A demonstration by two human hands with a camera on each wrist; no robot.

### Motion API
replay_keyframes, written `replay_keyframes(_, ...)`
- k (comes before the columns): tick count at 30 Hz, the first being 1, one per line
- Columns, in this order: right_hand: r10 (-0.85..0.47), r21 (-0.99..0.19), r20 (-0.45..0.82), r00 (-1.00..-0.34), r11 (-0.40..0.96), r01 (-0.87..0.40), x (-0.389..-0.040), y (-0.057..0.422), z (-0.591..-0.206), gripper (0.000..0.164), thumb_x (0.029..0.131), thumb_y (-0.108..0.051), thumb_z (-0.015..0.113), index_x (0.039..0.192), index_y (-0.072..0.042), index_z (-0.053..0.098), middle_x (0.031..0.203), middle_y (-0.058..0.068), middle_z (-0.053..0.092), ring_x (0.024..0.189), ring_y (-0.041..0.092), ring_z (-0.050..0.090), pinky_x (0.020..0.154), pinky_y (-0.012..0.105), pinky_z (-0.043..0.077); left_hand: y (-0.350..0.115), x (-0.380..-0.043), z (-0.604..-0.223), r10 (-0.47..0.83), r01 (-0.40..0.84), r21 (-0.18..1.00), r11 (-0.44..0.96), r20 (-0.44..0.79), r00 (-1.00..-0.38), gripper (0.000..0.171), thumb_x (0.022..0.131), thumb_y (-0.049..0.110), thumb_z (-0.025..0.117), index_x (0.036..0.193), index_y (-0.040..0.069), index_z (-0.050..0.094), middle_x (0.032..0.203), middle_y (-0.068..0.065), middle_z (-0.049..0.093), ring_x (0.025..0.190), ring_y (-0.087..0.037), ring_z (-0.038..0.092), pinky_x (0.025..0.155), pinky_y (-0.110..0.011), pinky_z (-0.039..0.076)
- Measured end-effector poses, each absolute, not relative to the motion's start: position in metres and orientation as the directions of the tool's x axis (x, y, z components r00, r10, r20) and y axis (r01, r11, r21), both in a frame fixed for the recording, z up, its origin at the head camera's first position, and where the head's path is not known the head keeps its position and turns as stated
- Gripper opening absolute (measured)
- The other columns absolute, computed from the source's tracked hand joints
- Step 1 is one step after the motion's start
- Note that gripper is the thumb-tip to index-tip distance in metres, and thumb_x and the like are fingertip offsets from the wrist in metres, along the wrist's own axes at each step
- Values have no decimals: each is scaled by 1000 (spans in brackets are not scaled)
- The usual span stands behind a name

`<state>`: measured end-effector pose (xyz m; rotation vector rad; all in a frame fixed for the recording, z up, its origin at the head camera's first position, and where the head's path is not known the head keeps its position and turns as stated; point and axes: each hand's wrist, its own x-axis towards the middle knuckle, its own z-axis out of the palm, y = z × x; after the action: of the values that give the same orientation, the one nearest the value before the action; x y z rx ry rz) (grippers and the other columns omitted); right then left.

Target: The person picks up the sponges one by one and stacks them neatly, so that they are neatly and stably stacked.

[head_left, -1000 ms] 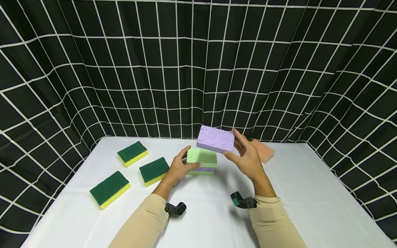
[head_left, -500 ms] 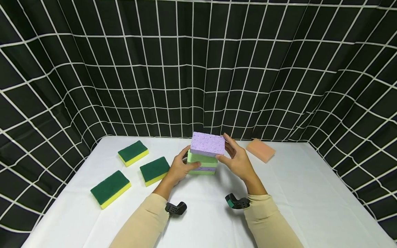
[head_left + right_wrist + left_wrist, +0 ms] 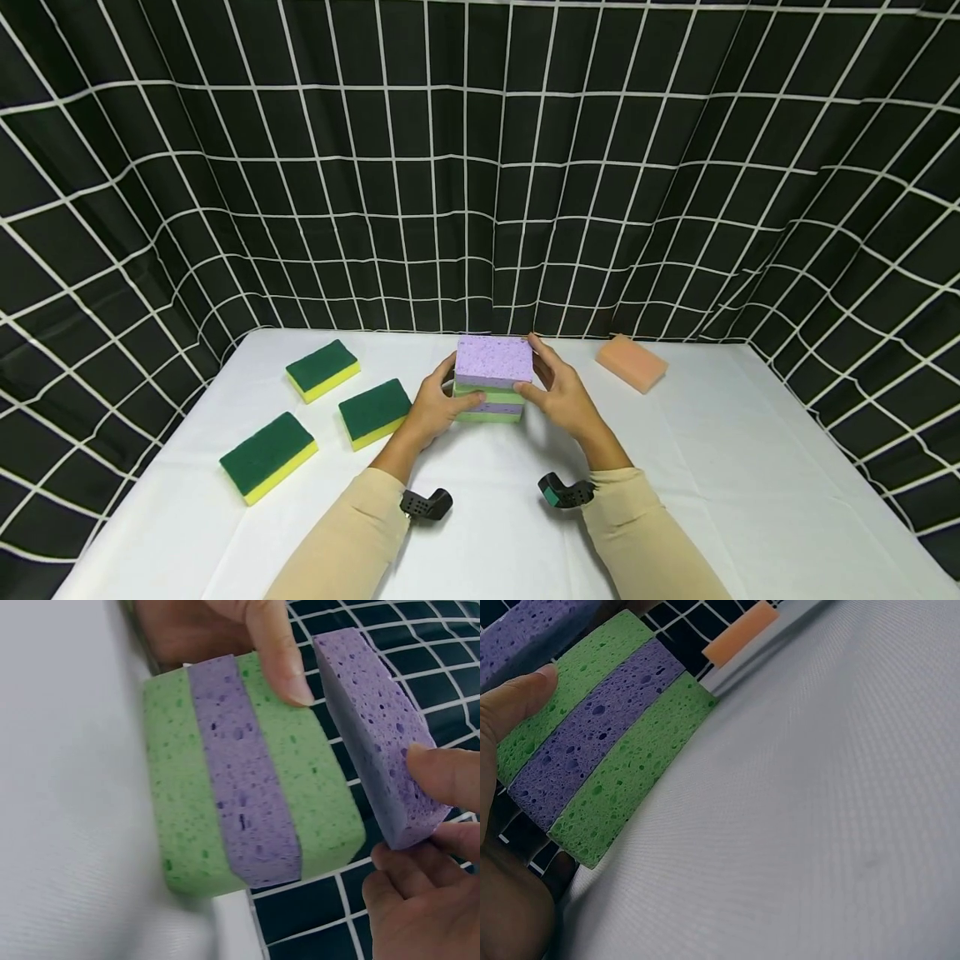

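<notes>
Left hand (image 3: 434, 407) seems to grip the stack (image 3: 502, 408) at left; right hand (image 3: 566, 400) pinches a purple sponge (image 3: 494, 358) just above it.

Orange sponge (image 3: 632, 364) lies R of grn/ylw sponges (image 3: 375, 410).

Table (image 3: 750, 467): bright, soft shadows
Curtain (image 3: 450, 183): dark, lines curving near edges
Stack (image 3: 596, 735): dimmer at left wrist
Right wrist view: foreground blurred
</notes>
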<state>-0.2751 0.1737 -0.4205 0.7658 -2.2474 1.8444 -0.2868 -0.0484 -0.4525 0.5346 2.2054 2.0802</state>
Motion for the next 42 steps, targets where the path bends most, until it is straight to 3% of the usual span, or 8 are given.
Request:
replay_keyframes(5, -306, -877, 405, -862, 137, -461, -283, 174, -433, 77, 86, 15, 62, 149, 9, 17, 153, 26, 21, 140, 36, 22, 112, 49, 17, -48, -288, -454, 296, 221, 975, 10, 208, -932, 84, 83, 7, 76, 151, 3, 26, 144, -20, 41, 127, -36, 42, 102, -44, 40)
replay_keyframes(19, -320, -891, 366, -874, 152, -428, -272, 167, -420, 75, 86, 18, 59, 145, 17, 13, 150, 33, 17, 138, 43, 19, 111, 55, 17, -48, -286, -454, 283, 201, 979, 40, 182, -942, 85, 83, 8, 76, 151, 3, 26, 144, -20, 41, 127, -37, 43, 99, -43, 43)
replay_keyframes(31, -305, -881, 373, -876, 180, -438, -286, 174, -443, 76, 88, 12, 61, 148, 11, 15, 154, 24, 20, 141, 30, 20, 113, 41, 20, -48, -286, -453, 282, 198, 980, 29, 182, -942, 86, 83, 8, 76, 152, 3, 25, 144, -20, 40, 127, -37, 42, 100, -41, 42)
replay_keyframes(39, -321, -890, 348, -881, 182, -418, -271, 169, -420, 74, 88, 12, 60, 145, 17, 13, 151, 31, 17, 139, 43, 18, 111, 54, 16, -49, -287, -454, 285, 211, 977, 26, 195, -938, 85, 83, 8, 76, 151, 2, 25, 144, -21, 39, 128, -37, 41, 101, -42, 41)
replay_keyframes(42, -320, -889, 343, -883, 193, -415, -270, 169, -418, 73, 89, 11, 60, 145, 17, 13, 151, 31, 18, 139, 43, 18, 111, 54, 17, -49, -287, -454, 288, 211, 977, 21, 196, -937, 86, 83, 8, 76, 151, 2, 25, 145, -21, 39, 128, -36, 41, 101, -41, 41)
